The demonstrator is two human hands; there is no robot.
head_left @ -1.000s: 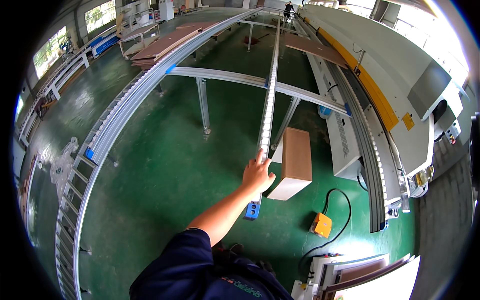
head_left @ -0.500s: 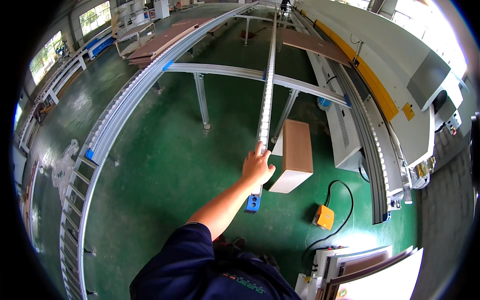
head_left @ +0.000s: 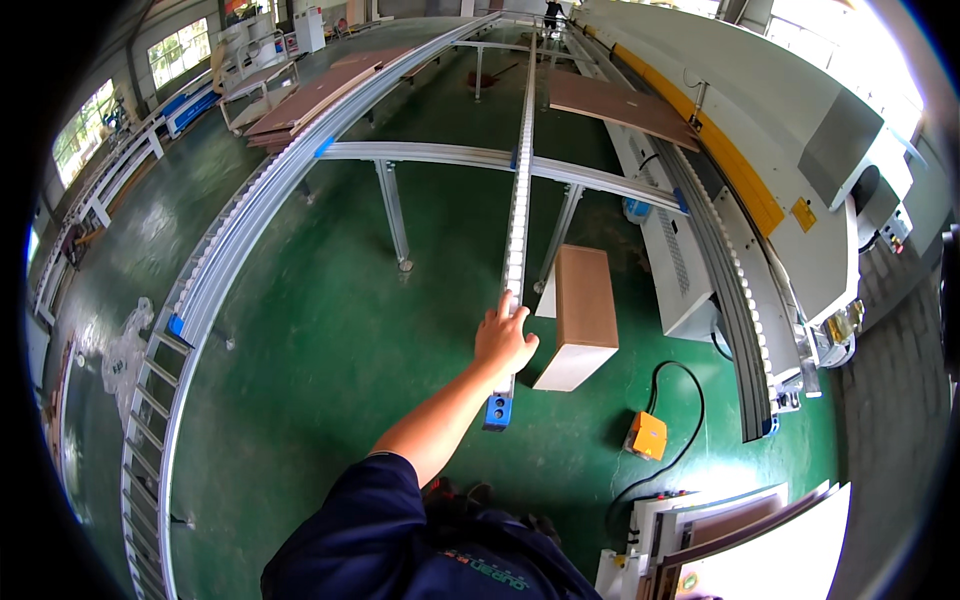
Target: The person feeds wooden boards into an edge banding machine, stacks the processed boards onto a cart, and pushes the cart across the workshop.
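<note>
My left hand (head_left: 503, 345) rests palm down on the near end of the middle roller rail (head_left: 519, 215). Its index finger points forward along the white rollers, and the thumb stands apart to the right; the fingers look spread rather than wrapped round the rail. A blue end cap (head_left: 498, 411) closes the rail just below my wrist. Right of the hand, a brown box-shaped carton or cabinet (head_left: 587, 300) with a pale front stands on the floor. My right hand does not show.
A cross beam (head_left: 430, 153) on legs joins the rails. At right runs a long white machine (head_left: 800, 180) with a yellow strip. An orange foot pedal (head_left: 648, 436) with a black cable lies on the green floor. Brown boards (head_left: 620, 104) lie farther off. Far back stands a person (head_left: 553, 14).
The view has shifted slightly, so the rail, box and hand appear a little farther left. My left hand stays on the near end of the rail.
</note>
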